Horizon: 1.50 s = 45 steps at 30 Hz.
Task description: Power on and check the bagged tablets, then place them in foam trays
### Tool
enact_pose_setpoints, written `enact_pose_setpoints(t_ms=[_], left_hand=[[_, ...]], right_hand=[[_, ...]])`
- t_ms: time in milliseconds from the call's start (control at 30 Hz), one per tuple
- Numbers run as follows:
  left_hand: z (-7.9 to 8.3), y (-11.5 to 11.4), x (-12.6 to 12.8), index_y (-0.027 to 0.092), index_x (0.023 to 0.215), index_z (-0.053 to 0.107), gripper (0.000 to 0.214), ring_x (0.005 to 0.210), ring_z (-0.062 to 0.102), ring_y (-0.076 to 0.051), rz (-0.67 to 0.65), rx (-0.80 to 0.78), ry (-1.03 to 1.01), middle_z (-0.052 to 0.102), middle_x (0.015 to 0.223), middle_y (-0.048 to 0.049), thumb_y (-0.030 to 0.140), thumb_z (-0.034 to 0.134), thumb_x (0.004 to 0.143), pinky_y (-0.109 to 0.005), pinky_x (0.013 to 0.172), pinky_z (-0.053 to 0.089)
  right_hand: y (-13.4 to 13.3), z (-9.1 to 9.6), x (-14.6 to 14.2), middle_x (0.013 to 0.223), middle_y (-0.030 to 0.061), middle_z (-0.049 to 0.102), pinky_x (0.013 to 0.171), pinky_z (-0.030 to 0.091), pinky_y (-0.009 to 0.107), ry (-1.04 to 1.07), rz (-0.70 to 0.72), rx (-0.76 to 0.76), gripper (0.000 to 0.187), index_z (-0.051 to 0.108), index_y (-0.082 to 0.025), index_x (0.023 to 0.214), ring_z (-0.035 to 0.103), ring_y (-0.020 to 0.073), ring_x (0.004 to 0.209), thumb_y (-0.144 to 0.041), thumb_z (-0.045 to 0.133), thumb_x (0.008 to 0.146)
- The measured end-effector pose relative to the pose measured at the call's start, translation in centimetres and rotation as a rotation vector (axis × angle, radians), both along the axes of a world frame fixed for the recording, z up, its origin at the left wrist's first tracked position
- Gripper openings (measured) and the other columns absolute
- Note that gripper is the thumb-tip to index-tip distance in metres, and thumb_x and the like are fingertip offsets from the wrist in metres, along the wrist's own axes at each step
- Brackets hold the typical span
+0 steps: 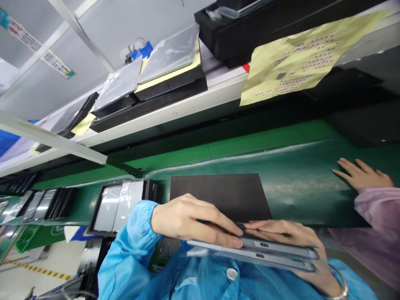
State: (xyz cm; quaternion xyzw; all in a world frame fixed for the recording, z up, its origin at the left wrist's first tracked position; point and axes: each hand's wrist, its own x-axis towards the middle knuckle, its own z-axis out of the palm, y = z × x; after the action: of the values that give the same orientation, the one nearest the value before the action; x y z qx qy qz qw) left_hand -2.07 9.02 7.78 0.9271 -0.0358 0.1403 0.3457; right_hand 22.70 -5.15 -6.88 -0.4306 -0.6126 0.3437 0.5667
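Two slim grey tablets (259, 251) lie one against the other, edge-on, close to my chest, with small port openings showing along their edges. My left hand (196, 221) is closed on their left part, fingers over the upper face; its thumb is hidden. At the other end my right hand (293, 235) grips the same pair, with its fingers behind and the palm at the right corner. Just beyond my hands, a flat black box or board (218, 193) rests on the green work surface, partly covered by my left hand.
Left of the board stands a black tray (146, 191) with film-wrapped panels. A co-worker's hand (362, 175) in a pink sleeve is over the green bench (300, 187) at right. Above runs a white shelf (175, 110) with black boxes and a hanging yellow sheet (300, 62).
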Motion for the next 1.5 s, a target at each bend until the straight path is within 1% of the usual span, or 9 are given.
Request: enact_pose_setpoints(t_ms=[100, 300, 467, 600, 733, 933, 1200, 1333, 1500], left_hand=[[0.4, 0.3, 0.1, 0.02, 0.12, 0.075, 0.021, 0.118, 0.072, -0.021, -0.009, 0.089, 0.012, 0.07, 0.138, -0.0112, 0.027, 0.065, 0.103, -0.023, 0.095, 0.06], [0.2, 0.9, 0.2, 0.013, 0.127, 0.072, 0.07, 0.124, 0.067, -0.031, 0.028, 0.007, 0.008, 0.062, 0.145, -0.0216, 0.072, 0.066, 0.087, -0.033, 0.105, 0.055], [-0.5, 1.4, 0.0, 0.016, 0.135, 0.07, 0.065, 0.128, 0.064, -0.029, -0.006, -0.162, 0.088, 0.054, 0.154, -0.0204, 0.066, 0.055, 0.096, -0.028, 0.103, 0.054], [-1.3, 2.4, -0.4, 0.024, 0.155, 0.054, 0.076, 0.134, 0.06, -0.032, 0.046, -0.024, 0.098, 0.052, 0.156, -0.0181, 0.071, 0.053, 0.094, -0.035, 0.112, 0.048], [-3.4, 3.4, -0.4, 0.03, 0.155, 0.054, 0.072, 0.135, 0.06, -0.033, 0.093, -0.135, 0.133, 0.055, 0.155, -0.0158, 0.072, 0.05, 0.097, -0.037, 0.112, 0.049], [-6.7, 3.5, 0.4, 0.025, 0.147, 0.063, 0.065, 0.131, 0.062, -0.035, 0.135, -0.358, 0.018, 0.06, 0.148, -0.0199, 0.068, 0.037, 0.105, -0.045, 0.11, 0.05], [-7.8, 4.7, 0.1, 0.026, 0.134, 0.074, 0.078, 0.139, 0.053, -0.041, 0.244, -0.499, 0.079, 0.05, 0.158, -0.0169, 0.079, 0.028, 0.1, -0.054, 0.115, 0.043], [-12.3, 3.4, -0.9, 0.033, 0.142, 0.068, 0.096, 0.146, 0.044, -0.044, 0.65, -0.854, -0.253, 0.035, 0.169, -0.0084, 0.095, 0.023, 0.086, -0.057, 0.117, 0.042], [-21.8, -3.8, -0.2, 0.035, 0.132, 0.07, 0.088, 0.141, 0.051, -0.043, 1.198, -1.276, -0.467, 0.055, 0.152, -0.0113, 0.087, 0.079, 0.062, -0.051, 0.114, 0.047]], right_hand=[[0.3, 0.6, -0.3, 0.096, 0.0069, 0.08, 0.074, 0.065, 0.023, 0.062, 0.056, 0.043, 0.026, 0.081, -0.027, 0.106, 0.079, 0.0241, 0.082, -0.049, 0.068, 0.101], [0.8, 1.4, -0.5, 0.085, 0.0088, 0.079, 0.059, 0.065, 0.026, 0.178, 0.007, -0.101, 0.027, 0.072, -0.021, 0.079, 0.078, 0.0292, 0.072, -0.043, 0.084, 0.087], [0.5, 0.0, -0.3, 0.087, 0.0095, 0.079, 0.063, 0.065, 0.029, 0.175, 0.001, -0.204, 0.03, 0.073, -0.019, 0.082, 0.078, 0.0289, 0.073, -0.044, 0.089, 0.082], [0.9, -1.6, -0.9, 0.068, 0.0074, 0.074, 0.056, 0.063, 0.032, 0.255, -0.126, -0.384, 0.043, 0.075, -0.017, 0.079, 0.073, 0.0286, 0.057, -0.049, 0.099, 0.064], [2.1, -2.7, -1.6, 0.072, 0.0084, 0.076, 0.072, 0.065, 0.035, 0.438, -0.059, -0.526, 0.04, 0.077, -0.017, 0.078, 0.077, 0.0312, 0.07, -0.043, 0.1, 0.058], [2.9, -3.0, -1.9, 0.072, 0.0071, 0.075, 0.071, 0.064, 0.034, 0.501, -0.08, -0.518, 0.044, 0.073, -0.017, 0.072, 0.075, 0.0279, 0.069, -0.047, 0.1, 0.054], [3.8, -3.3, -2.9, 0.081, 0.006, 0.077, 0.076, 0.063, 0.034, 0.576, -0.131, -0.519, 0.054, 0.077, -0.016, 0.089, 0.074, 0.0267, 0.076, -0.044, 0.102, 0.051], [4.2, -3.1, -1.8, 0.08, 0.0075, 0.077, 0.075, 0.064, 0.036, 0.634, -0.232, -0.502, 0.052, 0.078, -0.015, 0.088, 0.075, 0.028, 0.076, -0.039, 0.104, 0.048], [5.6, -2.7, 0.3, 0.081, 0.0091, 0.077, 0.079, 0.065, 0.036, 0.778, -0.497, -0.391, 0.05, 0.079, -0.017, 0.077, 0.076, 0.0291, 0.081, -0.05, 0.103, 0.048]])
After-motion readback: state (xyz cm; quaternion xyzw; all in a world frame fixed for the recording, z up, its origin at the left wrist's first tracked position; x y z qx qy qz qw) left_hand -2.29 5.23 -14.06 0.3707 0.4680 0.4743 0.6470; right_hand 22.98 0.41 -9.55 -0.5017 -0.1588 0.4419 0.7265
